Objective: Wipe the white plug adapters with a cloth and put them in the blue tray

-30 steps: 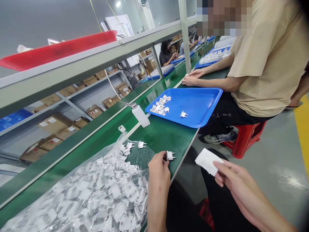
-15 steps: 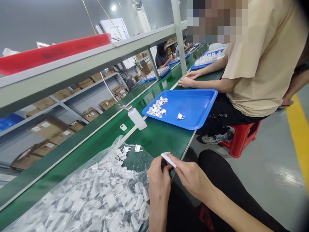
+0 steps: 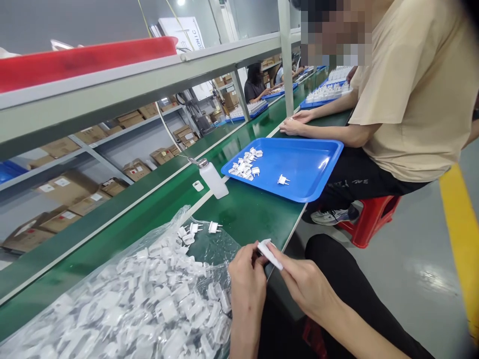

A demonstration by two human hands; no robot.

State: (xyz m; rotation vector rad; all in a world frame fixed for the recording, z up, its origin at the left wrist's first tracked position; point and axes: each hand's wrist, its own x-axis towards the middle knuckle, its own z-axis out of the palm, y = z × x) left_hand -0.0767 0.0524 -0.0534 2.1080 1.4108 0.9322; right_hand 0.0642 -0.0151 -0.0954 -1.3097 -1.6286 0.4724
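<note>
My right hand (image 3: pixel 309 279) pinches a folded white cloth (image 3: pixel 271 255) above the table's front edge. Close against it, my left hand (image 3: pixel 248 274) has its fingers curled together; what they hold is hidden behind the fingers and the cloth. To the left of my hands, a clear plastic bag (image 3: pixel 149 294) is spread with a heap of white plug pieces. A white plug (image 3: pixel 214 227) with two pins lies at the bag's far edge.
Beyond my hands lies a blue tray (image 3: pixel 299 159) with several white plugs. A white dispenser bottle (image 3: pixel 214 179) stands left of it, near a small white piece (image 3: pixel 198 186). A co-worker (image 3: pixel 404 89) sits on a red stool (image 3: pixel 368 224) at the right.
My right hand and the cloth have shifted slightly right and down, and the cloth is angled differently. My left hand stays nearly in place. The whole view has shifted a little.
</note>
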